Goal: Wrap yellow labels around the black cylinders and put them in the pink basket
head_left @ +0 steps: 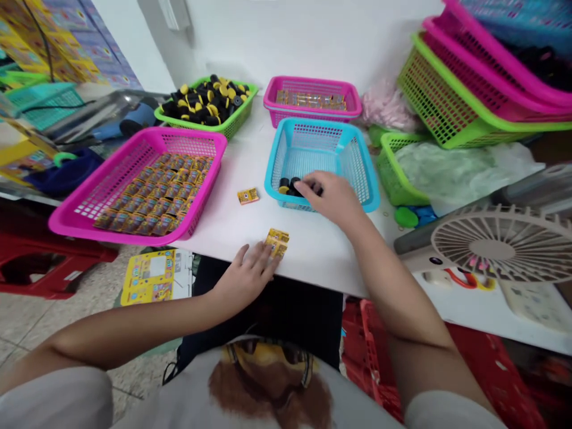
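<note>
One loose packet (248,196), long axis sideways (slightly askew), left hand (246,275) nearby

1. A plain white wall (290,42) rose behind the white table (243,155).
2. A small white box (178,14) was mounted at upper left.
3. Speckled tiles (27,322) covered the floor.
4. A red plastic stool (84,257) stood at far left.
5. Light was diffuse, shadows soft.

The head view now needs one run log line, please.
left hand: touching yellow printed packaging | right hand: at black cylindrical pieces in blue basket | left magenta basket: packs in rows
</note>
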{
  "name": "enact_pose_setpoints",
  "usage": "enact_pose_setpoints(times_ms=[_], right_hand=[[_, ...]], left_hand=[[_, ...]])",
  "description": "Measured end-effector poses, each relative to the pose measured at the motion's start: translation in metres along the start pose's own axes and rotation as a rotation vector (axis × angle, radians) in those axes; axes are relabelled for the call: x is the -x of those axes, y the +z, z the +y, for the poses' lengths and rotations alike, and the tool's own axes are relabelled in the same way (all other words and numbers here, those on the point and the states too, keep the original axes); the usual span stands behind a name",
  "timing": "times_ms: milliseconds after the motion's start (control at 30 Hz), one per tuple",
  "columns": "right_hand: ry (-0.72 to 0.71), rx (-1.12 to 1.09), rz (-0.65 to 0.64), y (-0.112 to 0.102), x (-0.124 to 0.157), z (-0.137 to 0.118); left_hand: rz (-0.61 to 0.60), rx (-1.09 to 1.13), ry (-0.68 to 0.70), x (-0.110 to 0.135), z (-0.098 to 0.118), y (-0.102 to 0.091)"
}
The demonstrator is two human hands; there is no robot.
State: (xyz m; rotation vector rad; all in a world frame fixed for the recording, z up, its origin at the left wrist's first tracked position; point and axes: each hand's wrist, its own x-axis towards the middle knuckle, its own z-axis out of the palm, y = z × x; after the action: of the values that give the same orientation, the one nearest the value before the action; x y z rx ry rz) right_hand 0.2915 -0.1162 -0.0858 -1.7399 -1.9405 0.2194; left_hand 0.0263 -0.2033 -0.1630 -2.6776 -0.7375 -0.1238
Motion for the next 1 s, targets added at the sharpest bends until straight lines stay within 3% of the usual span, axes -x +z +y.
enact_pose_setpoints(times_ms=[67,200,300,400,500,700,833,900,1000], right_hand=[[-0.007,0.038,-0.086,0.006,-0.02,-0.009],[0.066,0.296,-0.466,0.015,-0.061,-0.019],[0.07,0.455,-0.604,0.021,-0.078,-0.021],[0.12,0.505,-0.599,0.03,-0.083,-0.022],[0.142,0.504,-0.562,0.034,-0.082,-0.021],[0.084,0.379,-0.604,0.018,-0.071,-0.001],[-0.048,0.148,-0.594,0.005,-0.064,0.016],[-0.108,0.11,-0.628,0.001,-0.063,0.021],[-0.144,0.184,-0.718,-0.001,-0.066,0.022]], left_hand=[[0.011,0.01,0.064,0.002,0.0,-0.001],[0.157,0.059,0.162,0.004,0.001,-0.008],[0.258,0.074,0.189,0.004,0.003,-0.012],[0.259,0.096,0.199,0.002,0.001,-0.014],[0.178,0.131,0.18,-0.006,-0.005,-0.013],[-0.159,0.206,0.078,-0.03,-0.018,-0.023],[-0.34,0.498,-0.102,-0.042,-0.032,-0.034],[-0.325,0.673,-0.169,-0.046,-0.041,-0.035],[-0.12,0.832,-0.209,-0.058,-0.057,-0.034]])
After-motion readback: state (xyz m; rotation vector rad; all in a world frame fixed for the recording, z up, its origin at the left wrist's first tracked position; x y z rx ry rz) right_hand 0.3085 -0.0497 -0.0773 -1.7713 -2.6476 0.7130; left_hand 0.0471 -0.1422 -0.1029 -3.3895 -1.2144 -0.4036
